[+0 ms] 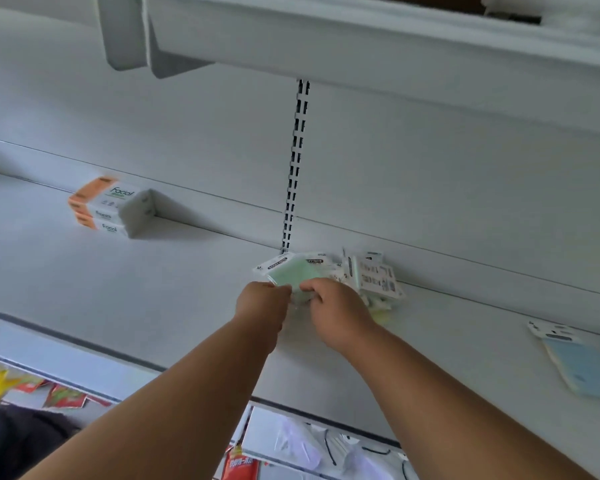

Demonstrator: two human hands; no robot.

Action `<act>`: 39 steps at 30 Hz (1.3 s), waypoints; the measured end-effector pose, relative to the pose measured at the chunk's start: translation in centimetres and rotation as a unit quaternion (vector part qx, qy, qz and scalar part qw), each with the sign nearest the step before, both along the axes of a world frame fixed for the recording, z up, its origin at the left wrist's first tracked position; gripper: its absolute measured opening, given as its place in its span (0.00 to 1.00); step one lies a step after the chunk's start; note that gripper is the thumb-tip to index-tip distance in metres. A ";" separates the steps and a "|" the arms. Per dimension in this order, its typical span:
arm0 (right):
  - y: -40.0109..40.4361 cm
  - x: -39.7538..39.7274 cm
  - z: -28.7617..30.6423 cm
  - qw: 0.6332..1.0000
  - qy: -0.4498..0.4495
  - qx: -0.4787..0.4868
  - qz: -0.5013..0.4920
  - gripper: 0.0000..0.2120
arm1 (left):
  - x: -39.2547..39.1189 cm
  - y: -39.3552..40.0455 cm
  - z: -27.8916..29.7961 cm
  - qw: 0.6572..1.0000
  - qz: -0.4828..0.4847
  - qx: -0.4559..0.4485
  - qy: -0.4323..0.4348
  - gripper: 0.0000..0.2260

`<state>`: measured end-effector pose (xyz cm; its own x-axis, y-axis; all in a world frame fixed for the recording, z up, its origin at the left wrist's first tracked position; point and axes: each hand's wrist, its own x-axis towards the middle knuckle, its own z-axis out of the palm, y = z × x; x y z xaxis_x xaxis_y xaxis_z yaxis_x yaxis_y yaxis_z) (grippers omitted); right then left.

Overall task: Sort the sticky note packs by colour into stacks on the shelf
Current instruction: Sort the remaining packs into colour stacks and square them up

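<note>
1. On the white shelf (153,299), close to the back panel and just below the slotted upright (297,168), lie the green sticky note packs (293,271): two at least, overlapping, each sealed in a clear sleeve with a white header card.
2. Header ends point away from the person, toward the back panel; the left pack's long axis is skewed to the left, the other runs nearer straight back.
3. Left hand (262,301) and right hand (333,303) meet at the near edge of the green packs. Both are curled, fingertips pinching the near edge from either side; the two hands are almost touching.
4. Just right of the green packs sits a loose heap of packs (371,282), tilted and leaning on one another, some with printed backs showing. Pale yellow shows at the bottom of the heap; blur makes a count unsafe.
5. Far right, well apart from the heap, a blue pack (579,362) lies flat, header toward the back panel, long axis angled toward the near right.
6. Far left on the same shelf, stacked facial tissue packs (110,207) stand alone.
</note>
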<state>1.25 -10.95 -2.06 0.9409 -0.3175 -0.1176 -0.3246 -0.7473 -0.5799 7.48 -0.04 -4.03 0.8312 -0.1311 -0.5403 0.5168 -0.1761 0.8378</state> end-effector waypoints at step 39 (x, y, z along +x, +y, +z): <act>-40.1 -42.1 0.4 0.938 0.038 -0.053 -0.340 0.12 | -40.3 -38.1 0.8 0.838 -0.401 0.223 -0.296 0.17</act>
<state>-40.86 -51.09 -1.63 0.5065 -0.8552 -0.1100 -0.7849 -0.4045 -0.4694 -32.87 -38.13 -3.23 0.7124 -0.6702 -0.2084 -0.4004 -0.6319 0.6636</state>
